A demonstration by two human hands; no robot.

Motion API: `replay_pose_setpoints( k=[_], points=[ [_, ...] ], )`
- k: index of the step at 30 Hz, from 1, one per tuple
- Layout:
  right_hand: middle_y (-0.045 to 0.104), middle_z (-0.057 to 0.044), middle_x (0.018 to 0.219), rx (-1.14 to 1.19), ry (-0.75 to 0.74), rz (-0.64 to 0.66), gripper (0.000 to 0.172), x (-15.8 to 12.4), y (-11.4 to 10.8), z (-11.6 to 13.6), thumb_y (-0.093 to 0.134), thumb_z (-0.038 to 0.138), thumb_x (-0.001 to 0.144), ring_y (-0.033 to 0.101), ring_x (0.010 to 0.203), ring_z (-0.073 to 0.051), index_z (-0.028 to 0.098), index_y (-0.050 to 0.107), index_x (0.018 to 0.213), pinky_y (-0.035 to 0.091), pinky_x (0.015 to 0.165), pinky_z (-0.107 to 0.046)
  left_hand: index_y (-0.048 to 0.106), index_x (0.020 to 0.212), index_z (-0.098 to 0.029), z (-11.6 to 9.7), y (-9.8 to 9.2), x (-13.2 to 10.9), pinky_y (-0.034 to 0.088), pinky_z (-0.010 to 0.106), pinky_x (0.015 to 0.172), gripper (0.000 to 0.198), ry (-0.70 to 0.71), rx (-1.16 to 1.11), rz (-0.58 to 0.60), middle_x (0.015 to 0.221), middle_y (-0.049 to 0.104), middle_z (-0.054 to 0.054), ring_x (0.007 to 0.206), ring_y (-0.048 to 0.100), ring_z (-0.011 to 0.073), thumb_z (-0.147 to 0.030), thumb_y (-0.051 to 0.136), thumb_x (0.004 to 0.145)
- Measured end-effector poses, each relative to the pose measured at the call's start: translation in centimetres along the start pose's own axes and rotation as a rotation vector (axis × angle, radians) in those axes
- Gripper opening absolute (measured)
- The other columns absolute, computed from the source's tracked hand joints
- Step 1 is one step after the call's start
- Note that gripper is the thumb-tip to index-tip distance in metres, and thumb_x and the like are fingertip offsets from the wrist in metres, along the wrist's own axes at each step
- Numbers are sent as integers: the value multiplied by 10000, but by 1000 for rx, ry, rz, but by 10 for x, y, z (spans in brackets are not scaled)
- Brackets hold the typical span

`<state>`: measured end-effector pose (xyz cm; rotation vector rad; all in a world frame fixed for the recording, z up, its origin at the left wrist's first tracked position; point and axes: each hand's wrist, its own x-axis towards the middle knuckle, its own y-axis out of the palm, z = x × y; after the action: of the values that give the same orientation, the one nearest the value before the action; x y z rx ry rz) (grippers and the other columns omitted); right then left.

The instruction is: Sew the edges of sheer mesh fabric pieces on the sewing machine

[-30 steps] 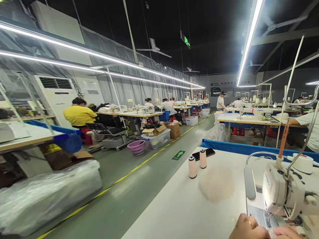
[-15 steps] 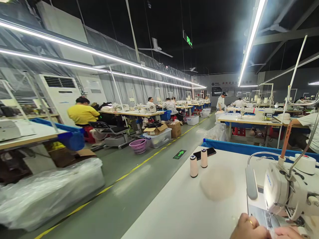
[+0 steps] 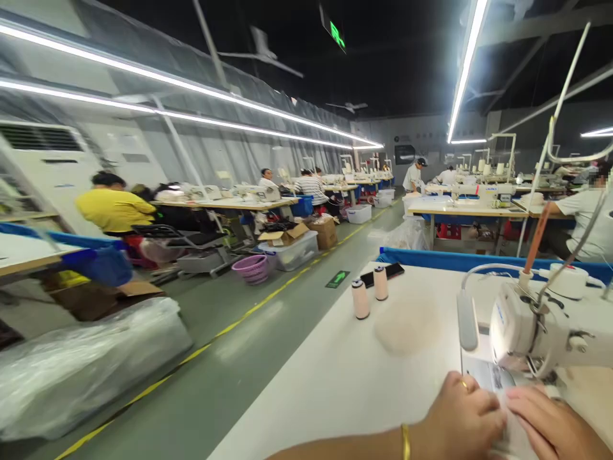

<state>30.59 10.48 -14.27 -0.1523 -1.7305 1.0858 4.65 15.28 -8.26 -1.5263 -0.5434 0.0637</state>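
Observation:
A white sewing machine [image 3: 522,319] stands at the right of a white table [image 3: 306,396], its lamp lighting the needle area. Just below the needle area, my left hand [image 3: 462,415], with a ring and a gold bracelet, has its fingers curled and pressed together. My right hand [image 3: 555,421] lies close beside it, fingers together and bent down over the machine bed. Pale material shows between the hands, too blurred to name. Two pale thread spools [image 3: 361,299] stand upright near a dark phone [image 3: 383,275], behind a round beige piece [image 3: 407,324].
Blue cloth edging [image 3: 479,259] runs along the table's far side. Left of the table is a floor aisle with a yellow line [image 3: 230,327]. A plastic-wrapped bundle [image 3: 96,358], a purple basket [image 3: 252,269] and seated people at other sewing tables are beyond.
The view has tilted down and shifted right, so things sit higher and further left. Both hands and my left forearm now show more fully near the needle area.

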Motion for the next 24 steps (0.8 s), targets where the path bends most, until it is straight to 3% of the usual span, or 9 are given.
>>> replay_pose_setpoints(
  k=[2,4,6,10,14,24],
  points=[
    [798,-67,1219,28,113,90,351,13,-23,16,555,204,994,766,1102,-281,263,707,1304,651,918,-394,629,982,-219,-9,-24,-2,404,410,881,342,-63,-86,22,1092,736,12,989,633,225,-541,726,923],
    [784,-78,1210,105,240,230,366,30,-41,30,468,147,1028,733,1121,-273,260,701,1287,634,935,-422,621,931,-216,-13,-42,-3,399,405,928,229,-102,-168,54,1070,719,1,1033,616,221,-411,741,938],
    [765,-92,1226,167,276,294,374,44,-51,37,435,118,1037,708,1118,-271,236,688,1286,632,913,-426,636,987,-223,-14,-50,-2,396,411,946,188,-117,-210,64,1089,710,10,1060,604,236,-359,754,934],
    [735,-103,1269,233,248,260,351,56,-58,42,439,114,1056,659,1162,-271,214,658,1311,602,954,-438,629,1039,-225,-15,-48,0,390,423,972,197,-118,-253,61,1156,703,15,1094,589,250,-321,762,931],
    [738,-97,1214,279,217,288,299,60,-59,45,461,95,1044,659,1095,-259,215,678,1211,595,915,-423,632,1045,-228,-15,-46,0,383,427,978,202,-125,-249,54,1168,701,7,1092,585,249,-330,766,933],
    [749,-86,1192,194,260,319,344,67,-60,45,434,72,1016,669,1065,-267,233,690,1178,596,875,-406,640,1162,-243,-14,-44,2,411,439,957,287,-142,-202,29,1176,702,21,1079,600,256,-365,761,933]
  ],
)
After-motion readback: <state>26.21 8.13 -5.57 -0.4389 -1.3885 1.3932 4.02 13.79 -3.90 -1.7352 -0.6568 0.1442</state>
